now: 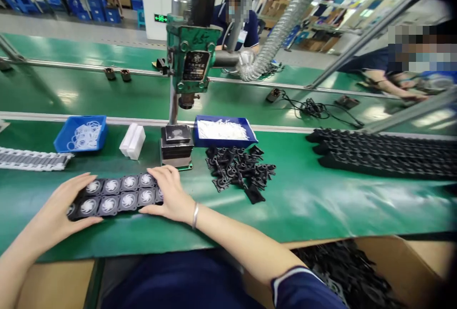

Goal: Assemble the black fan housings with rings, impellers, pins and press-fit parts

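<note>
Two rows of small black fans with white blades (119,194) lie side by side on the green bench top. My left hand (67,204) is wrapped round their left end, thumb on the near side and fingers on the far side. At the right end my right hand (169,194) grips the same block of fans in a similar way. Just beyond my right hand stands a dark metal block (176,144) under the green press (193,56). A loose pile of black plastic parts (241,168) lies to the right of my right hand.
Behind the fans are a blue bin (102,130) of clear rings, white blocks (133,141) and a blue tray (250,130) of white pieces. Long black stacked rows (385,156) lie at right. A cardboard box (400,261) of black parts sits below the bench edge. Two people work opposite.
</note>
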